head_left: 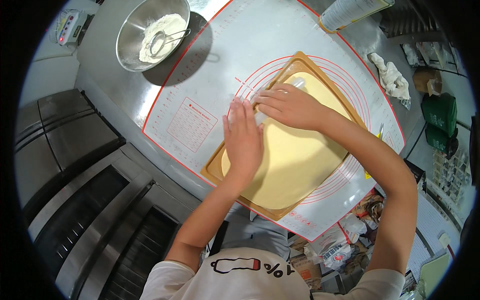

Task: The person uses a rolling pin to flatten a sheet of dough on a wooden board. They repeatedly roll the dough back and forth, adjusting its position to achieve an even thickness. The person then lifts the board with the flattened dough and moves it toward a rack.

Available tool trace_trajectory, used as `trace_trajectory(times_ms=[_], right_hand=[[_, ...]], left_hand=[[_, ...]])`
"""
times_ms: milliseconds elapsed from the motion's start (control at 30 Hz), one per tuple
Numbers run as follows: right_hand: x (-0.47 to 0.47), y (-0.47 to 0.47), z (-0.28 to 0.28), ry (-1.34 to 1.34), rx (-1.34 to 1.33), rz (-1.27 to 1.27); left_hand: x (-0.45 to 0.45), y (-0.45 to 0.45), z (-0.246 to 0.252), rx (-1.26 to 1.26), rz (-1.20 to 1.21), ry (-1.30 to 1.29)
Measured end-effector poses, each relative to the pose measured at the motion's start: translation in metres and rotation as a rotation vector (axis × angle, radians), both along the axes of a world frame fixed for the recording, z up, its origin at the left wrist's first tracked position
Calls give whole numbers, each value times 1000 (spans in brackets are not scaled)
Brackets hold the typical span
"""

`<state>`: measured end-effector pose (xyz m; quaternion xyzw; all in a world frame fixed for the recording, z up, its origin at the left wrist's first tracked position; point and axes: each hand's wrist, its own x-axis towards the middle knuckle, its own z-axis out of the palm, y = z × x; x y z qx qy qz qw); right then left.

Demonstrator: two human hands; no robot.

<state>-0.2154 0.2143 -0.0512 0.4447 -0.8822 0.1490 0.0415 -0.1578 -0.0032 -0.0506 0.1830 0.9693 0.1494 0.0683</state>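
Note:
A pale yellow sheet of dough (292,161) lies flat on a brown rectangular tray (212,169), reaching close to its rims. Across the dough's far part runs a translucent rod (299,83), which looks like a small rolling pin; its middle is hidden. My right hand (288,107) rests over this rod, fingers pointing left. My left hand (243,138) lies palm down at the left side of the dough, fingers stretched forward towards the tray's edge. The rod's near end meets my left thumb and index finger; whether it continues under that palm is hidden.
A printed silicone mat (191,161) lies under the tray. Upper left stands a steel bowl (129,45) of flour with a small strainer (156,43). A can (348,15) and crumpled white cloth (392,78) are at the right. Steel appliances (112,195) stand at the left.

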Motion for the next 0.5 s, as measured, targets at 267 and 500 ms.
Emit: trace_trajectory(times_ms=[267,500], right_hand=[[43,45,8,-188,122,-403],[-26,10,-7,-120,45,-415]], left_hand=[[27,62,0,118,11,-46],[-36,42,-10,16,57,83]])
